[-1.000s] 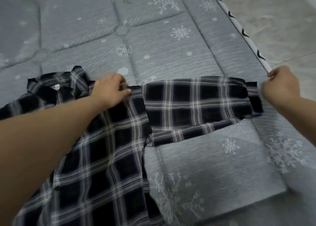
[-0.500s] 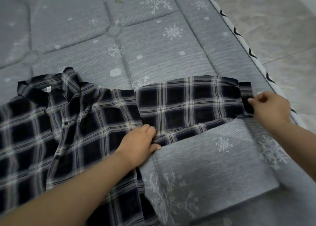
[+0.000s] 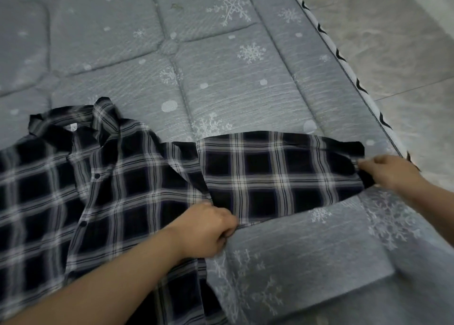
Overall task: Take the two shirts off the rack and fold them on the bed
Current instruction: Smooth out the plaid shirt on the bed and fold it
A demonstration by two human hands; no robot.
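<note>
A dark plaid shirt [image 3: 118, 189] lies spread face up on the grey snowflake-patterned bed [image 3: 221, 66], collar at the upper left. Its right-hand sleeve [image 3: 277, 174] stretches flat toward the bed's edge. My left hand [image 3: 206, 229] grips the fabric at the sleeve's lower seam near the armpit, fingers curled. My right hand [image 3: 390, 172] pinches the cuff end of that sleeve. Only one shirt is in view.
The bed's piped edge [image 3: 344, 61] runs diagonally at the right, with a tiled floor [image 3: 405, 54] beyond it. A folded flap of grey bed cover [image 3: 294, 263] lies below the sleeve.
My left hand moved from the shoulder near the collar down to the sleeve's lower seam and closed on it. My right hand came down with the cuff, laying the sleeve flatter.
</note>
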